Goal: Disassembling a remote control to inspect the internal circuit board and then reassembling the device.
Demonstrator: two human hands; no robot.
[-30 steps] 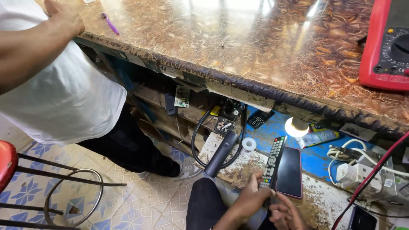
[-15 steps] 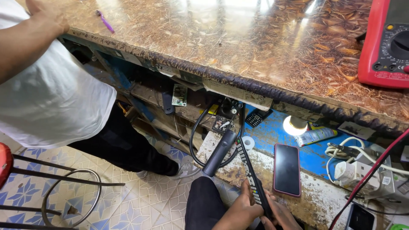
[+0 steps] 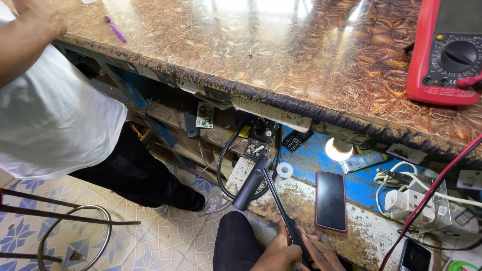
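My left hand (image 3: 277, 254) and my right hand (image 3: 323, 255) meet at the bottom edge of the view, over my dark trouser knee. Both grip the near end of a long black remote control (image 3: 281, 211). It is turned on its edge, so only a thin dark strip shows, pointing up and left toward a black tool handle (image 3: 251, 183). A dark phone with a pink rim (image 3: 331, 200) lies flat on the worn lower shelf (image 3: 366, 236), just right of the remote.
Another person in a white shirt (image 3: 55, 120) stands at left, one hand on the brown patterned counter (image 3: 261, 45). A red multimeter (image 3: 447, 50) sits top right with a red lead trailing down. Under the counter are a lit bulb (image 3: 338, 149), white plugs (image 3: 406, 198), a tape roll (image 3: 284, 170) and a stool ring (image 3: 75, 236).
The remote has turned from face-up, buttons showing, to edge-on, and has shifted left off the phone. The other person's arm has moved a little to the left.
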